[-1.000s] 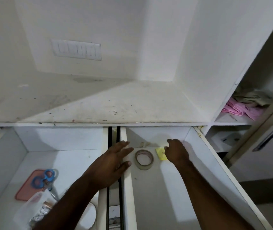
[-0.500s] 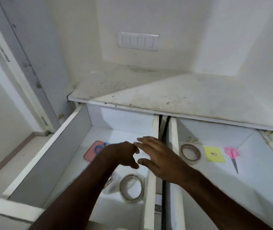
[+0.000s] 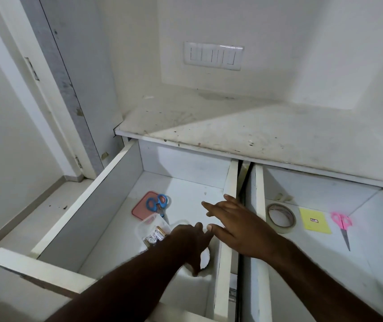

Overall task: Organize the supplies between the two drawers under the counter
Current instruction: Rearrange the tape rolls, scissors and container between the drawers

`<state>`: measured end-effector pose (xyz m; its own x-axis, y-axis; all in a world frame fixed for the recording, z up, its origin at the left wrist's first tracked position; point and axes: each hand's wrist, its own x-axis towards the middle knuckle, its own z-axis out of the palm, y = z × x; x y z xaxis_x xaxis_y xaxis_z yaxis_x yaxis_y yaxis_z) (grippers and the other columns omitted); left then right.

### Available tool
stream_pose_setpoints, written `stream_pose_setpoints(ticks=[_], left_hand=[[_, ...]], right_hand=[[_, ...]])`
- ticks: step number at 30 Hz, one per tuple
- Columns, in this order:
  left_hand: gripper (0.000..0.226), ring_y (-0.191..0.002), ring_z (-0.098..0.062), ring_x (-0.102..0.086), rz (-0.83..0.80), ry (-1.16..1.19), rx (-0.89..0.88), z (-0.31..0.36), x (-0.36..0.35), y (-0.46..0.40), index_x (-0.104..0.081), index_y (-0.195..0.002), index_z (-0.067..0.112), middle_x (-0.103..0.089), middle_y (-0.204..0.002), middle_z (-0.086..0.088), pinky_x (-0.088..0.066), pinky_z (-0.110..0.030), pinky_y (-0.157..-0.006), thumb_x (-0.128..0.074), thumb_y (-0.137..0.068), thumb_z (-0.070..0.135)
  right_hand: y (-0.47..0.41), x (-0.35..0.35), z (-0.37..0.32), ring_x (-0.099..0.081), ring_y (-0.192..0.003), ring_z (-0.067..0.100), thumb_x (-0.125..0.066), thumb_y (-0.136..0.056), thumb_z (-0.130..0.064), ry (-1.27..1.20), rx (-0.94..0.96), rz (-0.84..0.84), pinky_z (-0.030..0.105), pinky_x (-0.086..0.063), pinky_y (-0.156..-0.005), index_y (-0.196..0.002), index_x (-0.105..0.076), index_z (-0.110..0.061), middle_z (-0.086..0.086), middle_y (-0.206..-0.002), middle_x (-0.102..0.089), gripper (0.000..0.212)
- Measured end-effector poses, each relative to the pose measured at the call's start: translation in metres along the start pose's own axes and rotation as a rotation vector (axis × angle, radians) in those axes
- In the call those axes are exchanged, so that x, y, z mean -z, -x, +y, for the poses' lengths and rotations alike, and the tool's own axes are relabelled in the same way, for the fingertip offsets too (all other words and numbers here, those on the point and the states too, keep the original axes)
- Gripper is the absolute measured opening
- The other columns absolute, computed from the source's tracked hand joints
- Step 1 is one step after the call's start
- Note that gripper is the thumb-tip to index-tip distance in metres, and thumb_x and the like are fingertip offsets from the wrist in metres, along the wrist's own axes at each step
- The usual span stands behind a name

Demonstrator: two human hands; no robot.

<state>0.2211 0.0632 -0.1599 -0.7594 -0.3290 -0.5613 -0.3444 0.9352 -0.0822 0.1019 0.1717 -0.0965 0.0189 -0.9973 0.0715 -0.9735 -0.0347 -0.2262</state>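
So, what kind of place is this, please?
Probably a built-in storage nook in a home: a stained white counter with two open drawers under it, a wall switch panel, and a door frame at the left.

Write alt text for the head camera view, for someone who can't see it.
Two hands reach into the left drawer of two open drawers under a counter: the left hand lowers onto a tape roll, the right hand hovers open. That drawer also holds blue scissors on a pink pad and a plastic bag; the right drawer holds masking tape, a yellow sticky pad and pink scissors.
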Motion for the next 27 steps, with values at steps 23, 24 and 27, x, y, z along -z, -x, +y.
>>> stream_pose_setpoints(ticks=[23, 24, 27], left_hand=[[0.007, -0.056, -0.012, -0.066, 0.539, 0.704, 0.093, -0.066, 0.051, 0.033, -0.074, -0.083, 0.017, -0.073, -0.069, 0.001, -0.053, -0.021, -0.062, -0.072, -0.077, 0.016], [0.004, -0.054, -0.014, -0.069, 0.582, 0.802, 0.092, -0.069, 0.052, 0.038, -0.074, -0.081, 0.015, -0.073, -0.065, 0.0, -0.055, -0.019, -0.058, -0.072, -0.078, 0.014], [0.001, -0.053, -0.02, -0.071, 0.698, 1.033, 0.061, -0.071, 0.054, 0.048, -0.076, -0.08, 0.01, -0.071, -0.061, -0.004, -0.061, -0.029, -0.058, -0.075, -0.08, 0.008]], right_hand=[[-0.001, -0.004, 0.018, -0.036, -0.138, -0.003, -0.063, -0.094, -0.041, -0.406, -0.073, 0.287, 0.027, -0.035, -0.114, -0.141, -0.052, -0.033, -0.017, -0.145, -0.048, 0.049], [0.0, -0.004, 0.015, -0.029, -0.141, -0.005, -0.065, -0.091, -0.048, -0.409, -0.088, 0.229, 0.025, -0.03, -0.116, -0.145, -0.045, -0.037, -0.02, -0.15, -0.039, 0.058], [-0.001, -0.005, 0.008, -0.013, -0.146, -0.006, -0.07, -0.081, -0.059, -0.371, -0.086, 0.099, 0.021, -0.021, -0.118, -0.153, -0.024, -0.042, -0.023, -0.158, -0.019, 0.087]])
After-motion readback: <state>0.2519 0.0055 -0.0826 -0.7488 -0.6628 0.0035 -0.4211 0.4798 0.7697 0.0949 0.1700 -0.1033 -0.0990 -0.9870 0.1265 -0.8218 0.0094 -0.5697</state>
